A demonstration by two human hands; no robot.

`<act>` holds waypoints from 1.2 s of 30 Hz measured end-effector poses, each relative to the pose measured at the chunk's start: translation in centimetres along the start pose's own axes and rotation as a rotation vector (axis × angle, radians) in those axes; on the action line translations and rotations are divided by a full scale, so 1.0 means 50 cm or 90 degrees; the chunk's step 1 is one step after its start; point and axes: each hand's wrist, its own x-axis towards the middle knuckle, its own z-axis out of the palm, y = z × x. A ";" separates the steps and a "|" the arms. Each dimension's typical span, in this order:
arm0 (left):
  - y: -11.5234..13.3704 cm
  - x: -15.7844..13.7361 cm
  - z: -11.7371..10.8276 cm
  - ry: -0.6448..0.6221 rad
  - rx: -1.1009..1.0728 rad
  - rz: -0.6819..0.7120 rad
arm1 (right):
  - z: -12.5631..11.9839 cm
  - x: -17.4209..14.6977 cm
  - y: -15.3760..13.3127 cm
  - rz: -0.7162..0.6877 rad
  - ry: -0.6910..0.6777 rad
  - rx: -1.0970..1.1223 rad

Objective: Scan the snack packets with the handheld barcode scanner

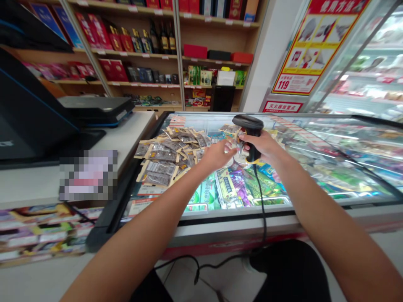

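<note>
Scanner point(250, 130) in right hand point(266, 147) grip

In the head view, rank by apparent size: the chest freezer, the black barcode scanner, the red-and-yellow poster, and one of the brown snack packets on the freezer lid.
1. Chest freezer, by far the largest.
2. Red-and-yellow poster.
3. Barcode scanner, gripped in the right hand.
4. Brown snack packet.

The scanner and the packet look close in size, so the order of the last two is unsure.

A black scanner point(251, 133) with black cable point(262, 205), silvery-grey packets point(160, 161) (cream-edged), red-and-yellow poster point(310, 46).
</note>
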 end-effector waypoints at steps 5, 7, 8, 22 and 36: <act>-0.008 0.018 -0.006 0.087 -0.130 0.004 | 0.022 -0.016 -0.005 0.032 -0.017 0.047; -0.011 0.022 -0.018 0.134 -0.101 -0.030 | 0.017 -0.017 -0.008 0.026 -0.027 0.057; -0.014 0.024 -0.026 0.154 -0.085 -0.042 | 0.013 -0.017 -0.010 0.015 -0.031 0.059; -0.089 0.059 -0.120 0.362 -0.097 -0.124 | -0.010 -0.030 -0.009 0.030 -0.186 -0.141; -0.089 0.055 -0.127 0.360 -0.083 -0.111 | -0.016 -0.030 -0.013 0.008 -0.201 -0.171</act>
